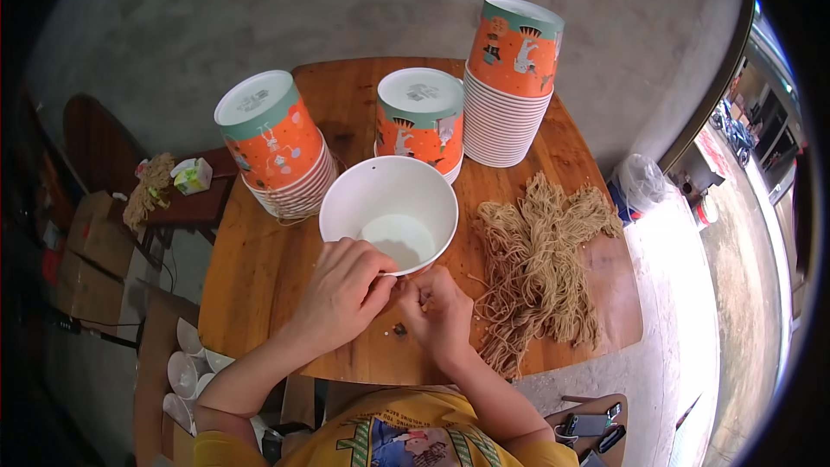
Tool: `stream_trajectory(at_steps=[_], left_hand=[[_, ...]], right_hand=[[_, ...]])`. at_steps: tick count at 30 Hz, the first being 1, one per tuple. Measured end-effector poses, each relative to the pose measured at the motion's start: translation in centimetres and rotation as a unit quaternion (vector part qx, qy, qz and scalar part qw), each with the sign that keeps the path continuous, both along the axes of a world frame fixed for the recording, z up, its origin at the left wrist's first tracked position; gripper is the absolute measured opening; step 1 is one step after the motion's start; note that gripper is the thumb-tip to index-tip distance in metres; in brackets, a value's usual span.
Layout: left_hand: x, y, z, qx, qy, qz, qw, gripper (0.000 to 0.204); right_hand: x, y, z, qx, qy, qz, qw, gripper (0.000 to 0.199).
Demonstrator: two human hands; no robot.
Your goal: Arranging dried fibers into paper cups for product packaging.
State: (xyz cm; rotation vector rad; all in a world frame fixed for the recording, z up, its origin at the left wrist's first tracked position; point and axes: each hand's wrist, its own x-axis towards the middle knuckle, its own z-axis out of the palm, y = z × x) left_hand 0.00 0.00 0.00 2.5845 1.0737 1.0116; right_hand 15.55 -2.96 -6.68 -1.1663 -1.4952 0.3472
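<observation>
A white paper bucket (389, 195) is being held mouth-up at the middle of the wooden table (259, 294), its near rim being gripped by the left hand (344, 281), seemingly for steadiness. Just beside that rim the right hand (438, 311) is being held closed in a pinch; whether anything is being gripped there cannot be told. Orange-printed bucket stacks (275, 151) are being stood upside down behind, presumably for stability, while tan cords (549, 272) are being laid out rightward, apparently within easy reach.

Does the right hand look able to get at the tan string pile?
Likely yes: the string pile lies beside the right hand, nothing between, though that hand is at the open bucket.
</observation>
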Motion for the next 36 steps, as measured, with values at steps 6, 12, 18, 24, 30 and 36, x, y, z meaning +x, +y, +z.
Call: stream_trajectory(at_steps=[6,12,18,24,30,36], left_hand=[[0.6,-0.1,-0.2,-0.010,-0.017,-0.006,1.000,0.017],[0.6,0.1,-0.2,-0.022,-0.017,-0.011,1.000,0.017],[0.4,0.5,0.6,-0.070,-0.023,-0.002,0.997,0.015],[0.6,4.5,2.1,-0.236,0.038,-0.089,0.967,0.023],[1.1,6.8,3.0,-0.414,0.144,-0.149,0.886,0.020],[1.0,5.5,2.5,-0.250,0.070,-0.082,0.962,0.012]], right_hand=[[0.6,-0.2,-0.1,-0.011,0.017,-0.007,1.000,0.021],[0.7,0.0,-0.2,-0.021,0.028,-0.002,0.999,0.021],[0.4,0.2,-0.1,-0.011,0.037,0.001,0.999,0.018],[0.4,0.3,-0.2,-0.036,0.041,-0.005,0.998,0.017],[0.6,0.3,0.5,-0.042,0.045,0.009,0.998,0.014],[2.8,-0.5,2.0,-0.123,0.039,0.025,0.991,0.014]])
